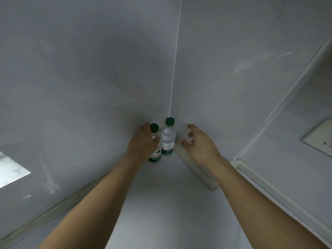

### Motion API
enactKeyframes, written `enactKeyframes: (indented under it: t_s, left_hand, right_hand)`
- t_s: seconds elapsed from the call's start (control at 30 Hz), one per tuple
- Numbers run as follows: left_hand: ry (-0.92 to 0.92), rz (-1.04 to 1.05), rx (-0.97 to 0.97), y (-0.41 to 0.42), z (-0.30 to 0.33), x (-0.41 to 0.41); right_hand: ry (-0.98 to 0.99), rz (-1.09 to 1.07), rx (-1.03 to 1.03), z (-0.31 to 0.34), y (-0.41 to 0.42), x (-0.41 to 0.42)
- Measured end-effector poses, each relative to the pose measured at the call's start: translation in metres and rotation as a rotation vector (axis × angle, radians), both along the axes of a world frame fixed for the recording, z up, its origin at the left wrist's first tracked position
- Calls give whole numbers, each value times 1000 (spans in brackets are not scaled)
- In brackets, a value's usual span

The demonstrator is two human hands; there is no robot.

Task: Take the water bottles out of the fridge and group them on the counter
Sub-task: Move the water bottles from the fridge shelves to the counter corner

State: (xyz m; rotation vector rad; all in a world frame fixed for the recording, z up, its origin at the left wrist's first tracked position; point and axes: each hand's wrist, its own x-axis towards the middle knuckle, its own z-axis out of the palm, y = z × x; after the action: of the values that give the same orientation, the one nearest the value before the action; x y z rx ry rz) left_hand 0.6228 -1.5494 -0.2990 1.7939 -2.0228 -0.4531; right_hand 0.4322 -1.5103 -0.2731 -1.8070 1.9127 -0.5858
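Two water bottles w/ green caps are standing upright on a pale grey counter (172,203), tucked right into the corner where the two grey walls meet, so I'll use that corner seam (175,56) as the ref point for everything. The back bottle (168,136) sits basically at the foot of the seam, clear body, green and white label low down, cap just under where the seam ends. The front bottle (154,150) is just left of the seam and a bit closer to the camera, right beside the back one, prob touching it but hard to tell from this angle. The left hand (142,143) comes in from left of the seam and is wrapped over the front bottle, fingers curled over the shoulder on its left side, thumb across the front, so it's holding that one; only the cap and the lower label peek out around the hand. The right hand (198,142) is right of the seam, near the back bottle but not touching it, holding nothing, fingers loosely bent and spread w/ a fair gap between thumb and fingertips. Under it a cream strip (195,169) runs along the base of the right-side wall. Further right of the seam there's a white-edged panel (280,187), and far left of the seam a bright pale patch (10,173) on the wall.
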Motion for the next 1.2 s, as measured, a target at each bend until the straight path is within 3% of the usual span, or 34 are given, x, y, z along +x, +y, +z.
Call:
enactKeyframes:
  t_s: [0.2, 0.83, 1.2]
  left_hand:
    - [-94, -12, -101, 53, 47, -25]
    - [-213, -798, -302, 268, 100, -258]
    - [-152, -1151, -404, 472, 136, -399]
  right_hand:
    - [24, -95, -4, 26, 90, -31]
    - [155, -606, -19, 84, 388, -202]
    - [180, -919, -21, 112, 623, -276]
